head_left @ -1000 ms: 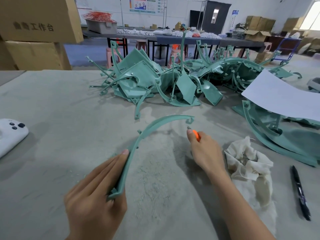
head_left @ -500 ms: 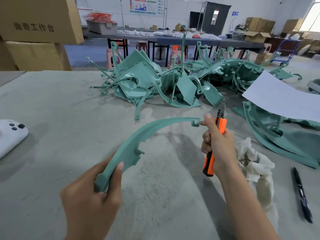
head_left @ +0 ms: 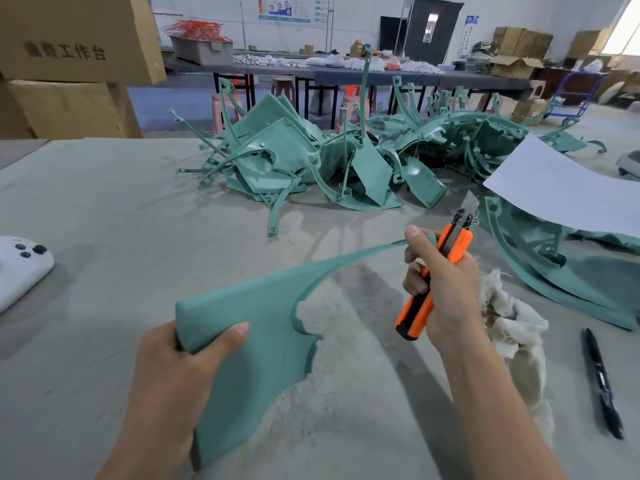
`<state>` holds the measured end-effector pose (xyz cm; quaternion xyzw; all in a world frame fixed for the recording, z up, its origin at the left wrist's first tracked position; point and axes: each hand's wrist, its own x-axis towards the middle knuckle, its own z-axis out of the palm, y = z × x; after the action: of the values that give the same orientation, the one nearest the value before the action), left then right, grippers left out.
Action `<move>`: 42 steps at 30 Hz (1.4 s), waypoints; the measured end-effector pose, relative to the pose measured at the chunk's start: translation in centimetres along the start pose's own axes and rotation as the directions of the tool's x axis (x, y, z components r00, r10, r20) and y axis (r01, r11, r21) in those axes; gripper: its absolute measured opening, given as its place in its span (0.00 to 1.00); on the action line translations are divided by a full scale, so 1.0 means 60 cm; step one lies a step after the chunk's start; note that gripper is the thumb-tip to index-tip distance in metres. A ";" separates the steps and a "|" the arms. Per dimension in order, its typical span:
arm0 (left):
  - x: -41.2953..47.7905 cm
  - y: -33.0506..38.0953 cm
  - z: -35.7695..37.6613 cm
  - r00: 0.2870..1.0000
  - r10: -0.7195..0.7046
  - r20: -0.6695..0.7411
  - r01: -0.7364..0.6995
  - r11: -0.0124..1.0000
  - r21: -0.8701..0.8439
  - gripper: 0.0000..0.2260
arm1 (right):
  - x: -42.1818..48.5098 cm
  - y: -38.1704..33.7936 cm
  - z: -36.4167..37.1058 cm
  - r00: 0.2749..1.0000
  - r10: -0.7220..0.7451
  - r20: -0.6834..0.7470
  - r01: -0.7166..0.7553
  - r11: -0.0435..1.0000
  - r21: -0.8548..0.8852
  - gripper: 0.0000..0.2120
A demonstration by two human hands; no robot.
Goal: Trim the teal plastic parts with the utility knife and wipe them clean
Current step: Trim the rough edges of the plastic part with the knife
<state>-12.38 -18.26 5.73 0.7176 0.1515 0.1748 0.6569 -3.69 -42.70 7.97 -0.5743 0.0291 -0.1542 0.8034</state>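
Fingers (head_left: 227, 336) of the left hand (head_left: 166, 375) are curled round the broad end of a curved teal plastic part (head_left: 266, 317), which is held above the grey bench (head_left: 104, 209). An orange-and-black utility knife (head_left: 414, 315) is gripped in the right hand (head_left: 446, 285), with the thumb pressed on the part's thin tip and the blade pointed up, clear of it.

Trimming is judged under way. Wiping is not yet begun: a cream cloth rag (head_left: 512, 323) is seen untouched to the right of the part. A large heap of teal parts (head_left: 311, 164) beyond the part appears left to do.

A ragged, notched inner edge is noted on the part.

Parts pile (head_left: 311, 161) behind held part (head_left: 263, 327), rag (head_left: 512, 327) right, pen (head_left: 601, 382) beyond, controller (head_left: 20, 265) left
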 end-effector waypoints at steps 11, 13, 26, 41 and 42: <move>0.000 0.003 -0.001 1.000 -0.026 0.009 0.027 0.994 -0.102 0.10 | -0.004 0.004 -0.005 0.982 0.019 0.188 -0.034 0.996 0.076 0.08; 0.000 0.002 0.000 1.000 -0.024 0.005 0.024 0.995 -0.101 0.10 | -0.004 0.004 -0.005 0.974 -0.001 0.227 -0.027 0.993 0.117 0.04; 0.003 0.007 -0.001 0.952 -0.294 0.081 0.304 0.902 -0.305 0.11 | -0.007 0.007 0.000 0.991 -0.081 0.105 0.093 0.989 -0.113 0.24; -0.003 0.024 -0.009 0.893 -0.364 0.264 0.443 0.813 -0.378 0.17 | -0.045 0.047 0.038 0.709 -0.031 0.705 0.663 0.371 -0.651 0.21; -0.003 0.024 -0.010 0.892 -0.367 0.263 0.445 0.813 -0.375 0.17 | -0.046 0.046 0.039 0.714 -0.042 0.698 0.665 0.353 -0.659 0.22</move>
<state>-12.83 -17.97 7.22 0.5202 0.2007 -0.0061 0.8301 -5.19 -38.99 5.84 -0.9106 -0.2705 -0.1166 0.2899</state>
